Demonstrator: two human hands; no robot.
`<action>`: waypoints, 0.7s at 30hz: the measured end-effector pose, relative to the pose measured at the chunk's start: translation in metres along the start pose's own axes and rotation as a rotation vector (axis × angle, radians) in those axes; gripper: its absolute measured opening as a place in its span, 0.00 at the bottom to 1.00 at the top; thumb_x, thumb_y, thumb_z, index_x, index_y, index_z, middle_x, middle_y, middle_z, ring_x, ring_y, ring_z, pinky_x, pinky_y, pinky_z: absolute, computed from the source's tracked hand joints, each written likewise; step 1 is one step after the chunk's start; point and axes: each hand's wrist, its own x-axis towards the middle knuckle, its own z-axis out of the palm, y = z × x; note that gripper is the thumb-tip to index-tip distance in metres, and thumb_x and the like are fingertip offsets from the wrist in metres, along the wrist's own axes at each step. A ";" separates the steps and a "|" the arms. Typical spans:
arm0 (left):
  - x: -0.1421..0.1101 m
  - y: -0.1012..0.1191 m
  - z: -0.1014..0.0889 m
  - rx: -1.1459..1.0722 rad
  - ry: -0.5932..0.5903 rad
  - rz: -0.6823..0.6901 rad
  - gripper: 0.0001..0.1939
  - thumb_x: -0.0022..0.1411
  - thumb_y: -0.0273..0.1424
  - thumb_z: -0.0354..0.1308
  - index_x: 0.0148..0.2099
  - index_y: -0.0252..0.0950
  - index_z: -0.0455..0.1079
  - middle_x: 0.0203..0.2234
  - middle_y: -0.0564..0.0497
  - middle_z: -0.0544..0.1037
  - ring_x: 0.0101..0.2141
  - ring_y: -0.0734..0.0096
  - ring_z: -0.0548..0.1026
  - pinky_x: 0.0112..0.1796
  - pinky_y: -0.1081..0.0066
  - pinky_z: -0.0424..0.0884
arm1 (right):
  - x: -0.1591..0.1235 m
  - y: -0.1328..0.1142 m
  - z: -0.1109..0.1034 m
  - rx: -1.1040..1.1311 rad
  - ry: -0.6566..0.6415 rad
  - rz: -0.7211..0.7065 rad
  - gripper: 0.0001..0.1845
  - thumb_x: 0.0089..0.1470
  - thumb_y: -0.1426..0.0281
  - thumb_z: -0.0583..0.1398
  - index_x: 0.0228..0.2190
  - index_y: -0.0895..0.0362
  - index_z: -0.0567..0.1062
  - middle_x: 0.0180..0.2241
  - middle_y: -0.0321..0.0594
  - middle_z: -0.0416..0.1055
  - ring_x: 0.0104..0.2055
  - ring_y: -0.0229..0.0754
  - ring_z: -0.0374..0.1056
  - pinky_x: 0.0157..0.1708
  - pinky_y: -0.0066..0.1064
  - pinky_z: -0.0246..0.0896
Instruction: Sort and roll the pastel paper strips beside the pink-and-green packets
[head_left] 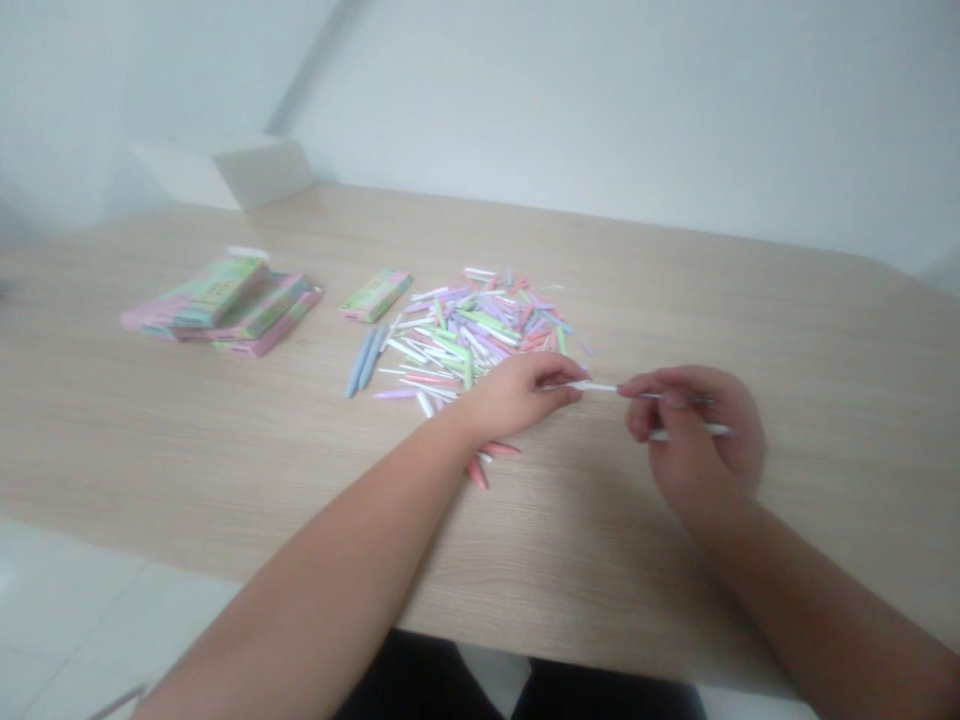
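My left hand (517, 395) and my right hand (694, 440) meet over the table, each pinching one end of a thin white pen part (600, 387) between them. A second white stick (694, 431) lies across my right fingers. Under my left wrist lie pink pen parts (487, 462). Just behind the hands spreads a pile of pastel pen parts (480, 330) in pink, green, purple and white.
A stack of flat pastel boxes (225, 305) lies at the left of the wooden table (750, 320), with a single small box (376, 294) beside the pile. Two blue pen barrels (364, 362) lie left of the pile. A white box (240, 172) sits at the far corner.
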 end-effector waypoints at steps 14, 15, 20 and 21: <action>-0.003 0.002 0.007 0.172 -0.028 0.054 0.11 0.70 0.36 0.56 0.50 0.40 0.76 0.42 0.51 0.81 0.44 0.67 0.77 0.45 0.68 0.70 | 0.000 0.017 -0.004 0.002 -0.153 0.170 0.04 0.65 0.65 0.61 0.42 0.48 0.76 0.37 0.37 0.79 0.24 0.37 0.66 0.21 0.33 0.60; -0.003 0.004 0.008 0.182 -0.018 0.055 0.11 0.71 0.36 0.56 0.49 0.39 0.75 0.41 0.51 0.80 0.42 0.68 0.76 0.44 0.68 0.70 | 0.000 0.019 -0.004 -0.013 -0.176 0.170 0.06 0.66 0.65 0.60 0.44 0.48 0.77 0.37 0.37 0.79 0.24 0.37 0.67 0.21 0.32 0.61; -0.005 0.016 0.016 0.108 -0.030 0.105 0.13 0.73 0.37 0.53 0.42 0.37 0.75 0.37 0.52 0.80 0.39 0.71 0.76 0.44 0.71 0.68 | -0.001 0.024 -0.006 -0.115 -0.199 0.117 0.10 0.68 0.62 0.59 0.48 0.47 0.77 0.49 0.41 0.77 0.28 0.36 0.69 0.22 0.32 0.65; -0.005 0.017 0.017 0.094 -0.027 0.105 0.14 0.73 0.38 0.53 0.40 0.38 0.76 0.36 0.53 0.80 0.39 0.71 0.76 0.44 0.71 0.68 | -0.002 0.025 -0.006 -0.132 -0.219 0.115 0.10 0.68 0.62 0.59 0.48 0.47 0.77 0.51 0.41 0.76 0.28 0.36 0.70 0.23 0.32 0.67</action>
